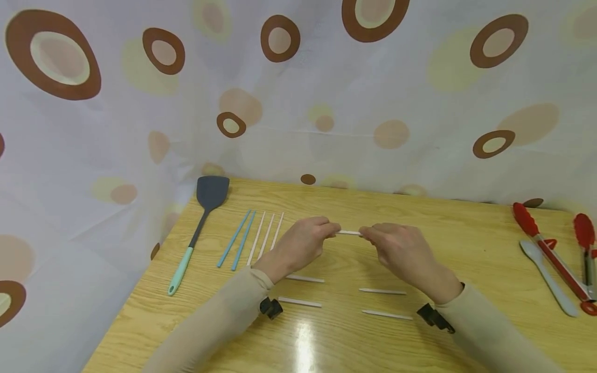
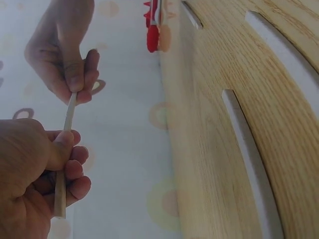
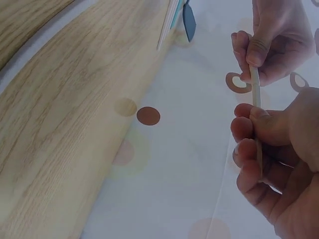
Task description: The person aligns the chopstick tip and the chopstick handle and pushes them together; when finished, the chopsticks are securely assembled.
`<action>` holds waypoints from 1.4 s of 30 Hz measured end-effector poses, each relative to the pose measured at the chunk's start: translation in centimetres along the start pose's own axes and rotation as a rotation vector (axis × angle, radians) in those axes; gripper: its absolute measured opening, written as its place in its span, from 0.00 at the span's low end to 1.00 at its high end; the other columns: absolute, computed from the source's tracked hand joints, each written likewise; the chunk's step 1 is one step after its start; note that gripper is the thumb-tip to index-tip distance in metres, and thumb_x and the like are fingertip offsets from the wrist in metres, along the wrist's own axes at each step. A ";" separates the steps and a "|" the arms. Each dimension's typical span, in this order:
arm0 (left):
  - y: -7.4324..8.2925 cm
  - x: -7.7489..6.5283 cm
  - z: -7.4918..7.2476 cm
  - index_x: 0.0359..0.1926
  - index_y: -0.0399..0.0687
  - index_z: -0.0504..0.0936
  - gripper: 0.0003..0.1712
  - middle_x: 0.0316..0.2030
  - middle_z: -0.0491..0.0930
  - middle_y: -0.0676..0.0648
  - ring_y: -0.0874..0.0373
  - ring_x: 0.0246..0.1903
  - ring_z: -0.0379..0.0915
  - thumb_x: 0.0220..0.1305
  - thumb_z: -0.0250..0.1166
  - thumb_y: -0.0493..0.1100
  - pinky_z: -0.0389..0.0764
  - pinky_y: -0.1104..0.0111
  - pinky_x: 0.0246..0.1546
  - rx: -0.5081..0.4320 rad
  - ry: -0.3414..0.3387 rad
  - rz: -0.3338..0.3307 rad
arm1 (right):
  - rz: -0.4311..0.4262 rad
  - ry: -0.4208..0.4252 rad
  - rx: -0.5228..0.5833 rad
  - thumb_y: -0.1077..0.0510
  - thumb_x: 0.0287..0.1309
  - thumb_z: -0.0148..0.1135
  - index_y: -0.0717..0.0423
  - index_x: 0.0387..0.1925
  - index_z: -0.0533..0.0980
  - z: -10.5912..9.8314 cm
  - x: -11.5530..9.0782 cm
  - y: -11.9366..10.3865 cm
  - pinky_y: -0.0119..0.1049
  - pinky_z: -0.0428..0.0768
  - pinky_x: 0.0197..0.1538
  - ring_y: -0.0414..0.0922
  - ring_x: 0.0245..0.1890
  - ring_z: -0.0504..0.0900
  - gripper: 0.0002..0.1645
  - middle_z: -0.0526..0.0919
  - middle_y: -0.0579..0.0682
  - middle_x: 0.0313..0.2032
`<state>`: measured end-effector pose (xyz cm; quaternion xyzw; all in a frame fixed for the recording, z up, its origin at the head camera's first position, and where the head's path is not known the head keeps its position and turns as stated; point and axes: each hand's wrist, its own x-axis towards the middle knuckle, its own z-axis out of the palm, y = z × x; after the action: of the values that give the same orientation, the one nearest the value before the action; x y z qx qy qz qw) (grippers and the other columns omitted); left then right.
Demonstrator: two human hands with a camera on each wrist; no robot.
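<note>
A slim white, straw-like stick is held level above the table between both hands. My left hand pinches its left part, thumb on top and fingers curled beneath; a short squared end pokes out past the palm in the left wrist view. The right hand grips the other part the same way, and in the right wrist view that end of the stick runs into the curled fingers. Only a short middle stretch shows between the hands. Below them lie short white pieces, two at left and two at right.
Left of the hands lie several long white sticks, two blue sticks and a grey spatula with a mint handle. At the right edge are two red-tipped tongs and a pale spoon. A patterned curtain hangs behind the table.
</note>
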<state>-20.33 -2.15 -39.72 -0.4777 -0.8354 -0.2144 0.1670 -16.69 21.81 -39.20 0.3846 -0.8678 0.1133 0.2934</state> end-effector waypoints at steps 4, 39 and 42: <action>-0.1 0.2 0.0 0.47 0.38 0.84 0.16 0.36 0.82 0.46 0.59 0.35 0.82 0.60 0.66 0.23 0.79 0.77 0.38 -0.008 0.030 0.018 | -0.003 0.011 0.021 0.78 0.44 0.70 0.63 0.38 0.83 -0.2 0.2 0.1 0.38 0.77 0.19 0.44 0.18 0.77 0.17 0.83 0.52 0.25; 1.2 0.5 -2.0 0.38 0.48 0.88 0.05 0.32 0.83 0.53 0.62 0.32 0.77 0.66 0.67 0.43 0.78 0.75 0.36 0.172 -0.083 -0.055 | -0.090 -0.093 0.011 0.81 0.37 0.73 0.65 0.45 0.79 -0.5 0.5 -0.6 0.35 0.81 0.28 0.47 0.32 0.82 0.29 0.80 0.54 0.34; 1.7 0.6 -2.4 0.38 0.52 0.89 0.06 0.34 0.83 0.55 0.64 0.33 0.77 0.67 0.67 0.46 0.77 0.77 0.35 0.243 -0.152 -0.077 | -0.092 -0.104 0.005 0.82 0.36 0.72 0.64 0.45 0.80 -0.6 0.7 -0.7 0.35 0.81 0.28 0.47 0.33 0.82 0.29 0.79 0.53 0.34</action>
<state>-18.92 -2.19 -37.02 -0.4366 -0.8831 -0.0811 0.1519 -16.23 21.18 -38.34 0.4304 -0.8630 0.0815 0.2519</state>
